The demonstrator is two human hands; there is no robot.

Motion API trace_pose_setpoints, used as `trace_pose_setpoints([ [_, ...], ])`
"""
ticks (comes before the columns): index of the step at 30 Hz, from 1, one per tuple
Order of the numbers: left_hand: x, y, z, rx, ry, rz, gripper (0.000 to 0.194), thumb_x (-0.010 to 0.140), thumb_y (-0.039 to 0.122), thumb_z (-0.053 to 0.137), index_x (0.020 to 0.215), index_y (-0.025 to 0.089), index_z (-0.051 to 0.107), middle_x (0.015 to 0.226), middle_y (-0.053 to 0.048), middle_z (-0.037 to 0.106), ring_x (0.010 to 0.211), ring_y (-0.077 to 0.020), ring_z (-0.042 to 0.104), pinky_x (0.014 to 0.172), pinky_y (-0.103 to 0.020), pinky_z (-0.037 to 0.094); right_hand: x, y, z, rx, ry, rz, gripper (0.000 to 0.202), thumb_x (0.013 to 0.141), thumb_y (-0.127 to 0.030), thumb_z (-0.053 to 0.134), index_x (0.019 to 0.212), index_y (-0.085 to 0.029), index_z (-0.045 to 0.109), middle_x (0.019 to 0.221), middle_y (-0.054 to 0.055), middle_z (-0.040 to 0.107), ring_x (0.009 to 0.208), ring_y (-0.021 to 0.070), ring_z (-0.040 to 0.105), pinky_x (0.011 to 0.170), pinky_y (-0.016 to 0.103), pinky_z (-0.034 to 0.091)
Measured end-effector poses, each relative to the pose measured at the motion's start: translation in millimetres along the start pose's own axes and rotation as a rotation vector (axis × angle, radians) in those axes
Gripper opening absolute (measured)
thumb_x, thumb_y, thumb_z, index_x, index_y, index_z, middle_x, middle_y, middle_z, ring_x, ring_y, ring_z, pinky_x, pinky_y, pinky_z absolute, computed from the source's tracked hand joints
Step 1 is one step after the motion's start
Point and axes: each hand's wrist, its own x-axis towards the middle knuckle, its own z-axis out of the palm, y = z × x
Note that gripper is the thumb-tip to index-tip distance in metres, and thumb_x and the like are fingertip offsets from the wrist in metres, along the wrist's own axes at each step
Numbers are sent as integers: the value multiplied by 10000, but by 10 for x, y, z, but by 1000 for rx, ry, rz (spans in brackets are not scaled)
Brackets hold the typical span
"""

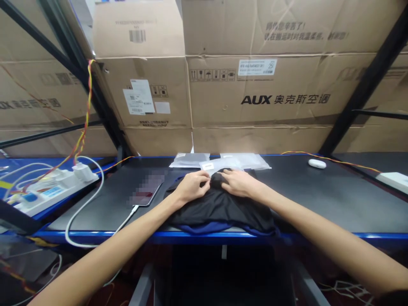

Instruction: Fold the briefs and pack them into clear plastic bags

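Observation:
A dark cloth [219, 210], black with blue edging, lies bunched at the front edge of the black tabletop [318, 191]. My left hand [194, 186] is at its upper left part, thumb and fingertips pinched together near a white label; whatever lies between them is too small to make out. My right hand [237, 182] rests on the cloth's upper part, fingers spread and pointing left. Just beyond both hands is a translucent plastic bag [219, 164] with a small white label. Two more flat plastic packets, a left one [191, 160] and a right one [248, 160], lie behind it.
A phone [148, 193] with a white charging cable lies on the left. Beyond it sits a power strip [57, 191] with plugs and twisted wires. A white earbud case [317, 163] and a white device [395, 182] are on the right. Cardboard boxes [261, 114] stand behind.

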Motion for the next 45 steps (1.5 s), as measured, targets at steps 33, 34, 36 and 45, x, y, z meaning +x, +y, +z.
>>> trace_pose_setpoints([
  [33,-33,-96,50,17,-27,58,223,863,135,574,961,197,765,1039,-47,708,838,-153,694,774,-246,543,220,-18,65,-66,15,97,561,1020,-502,354,1416,-122,470,1155,242,686,996,367,690,816,463,531],
  [34,-31,-102,51,19,-27,58,232,860,126,575,978,199,761,1043,-47,707,845,-153,693,780,-248,545,184,11,44,-39,10,76,598,1002,-516,401,1446,-115,427,1143,234,695,1008,369,686,822,457,529],
  [36,-25,-113,52,33,-21,57,256,861,103,563,1004,198,754,1058,-50,704,853,-154,693,786,-254,548,94,88,0,16,-19,15,633,972,-484,489,1479,-124,369,1149,202,704,1013,350,685,812,420,532],
  [45,-34,-129,62,167,-71,105,251,880,84,543,949,201,754,1057,-26,717,811,-135,702,720,-220,534,132,103,139,-65,3,49,500,957,-106,330,1438,-159,457,1200,208,673,956,302,700,816,411,529],
])
